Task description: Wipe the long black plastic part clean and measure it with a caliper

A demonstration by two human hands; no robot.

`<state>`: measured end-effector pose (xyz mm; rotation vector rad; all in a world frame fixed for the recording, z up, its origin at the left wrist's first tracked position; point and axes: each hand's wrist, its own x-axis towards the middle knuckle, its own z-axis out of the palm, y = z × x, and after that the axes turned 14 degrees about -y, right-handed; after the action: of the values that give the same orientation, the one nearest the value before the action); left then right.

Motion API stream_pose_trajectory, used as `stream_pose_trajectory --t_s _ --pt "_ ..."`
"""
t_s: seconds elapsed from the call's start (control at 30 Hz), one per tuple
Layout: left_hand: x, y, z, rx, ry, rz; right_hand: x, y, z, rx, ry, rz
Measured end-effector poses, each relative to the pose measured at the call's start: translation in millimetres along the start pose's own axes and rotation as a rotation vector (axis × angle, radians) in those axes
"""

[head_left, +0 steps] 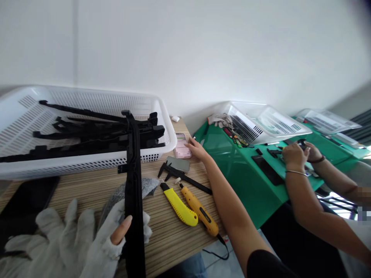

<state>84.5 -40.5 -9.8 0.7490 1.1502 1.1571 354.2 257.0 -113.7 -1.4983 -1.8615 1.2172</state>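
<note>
My left hand [116, 231], in a white work glove with its thumb tip bare, is wrapped round a long black plastic trim strip [133, 185]. The strip stands steeply across the front of the white basket, its clipped upper end over the basket's contents. My bare right hand [198, 150] reaches across to a phone [182, 146] with a lit screen. Its fingers are stretched out at the phone's right edge, holding nothing. A loose-looking grey-white glove [62, 235] lies left of my left hand. Behind the strip is a grey cloth-like thing [149, 186], partly hidden.
The white basket [95, 164] holds several black strips [84, 131]. Right of centre lie a black caliper [188, 178], a yellow utility knife [181, 206], and an orange corded tool [201, 210]. A dark flat panel [31, 197] is at left. A co-worker's hands [300, 152] work at the green table [240, 181].
</note>
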Motion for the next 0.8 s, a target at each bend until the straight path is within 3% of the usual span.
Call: stream_pose_trajectory --t_s 0.1,0.3,0.47,0.63,0.8 --pt "1.1 0.0 -1.8 0.003 -0.033 -0.01 -6.8 6.6 -9.0 0.023 -0.108 -0.112" --pt "2.6 2.8 -1.6 -0.011 -0.058 -0.014 -9.4 11.7 -12.8 0.056 -0.137 -0.106" --pt "0.4 2.4 -0.6 0.01 -0.041 -0.014 -10.6 10.1 -10.6 0.064 -0.114 -0.124" --pt "0.1 1.5 -3.0 0.02 -0.073 -0.019 -9.8 -3.5 -3.3 0.089 -0.01 -0.088" --pt "1.3 2.9 -5.1 0.019 -0.097 -0.019 1.7 -20.3 12.6 -0.089 0.048 -0.066"
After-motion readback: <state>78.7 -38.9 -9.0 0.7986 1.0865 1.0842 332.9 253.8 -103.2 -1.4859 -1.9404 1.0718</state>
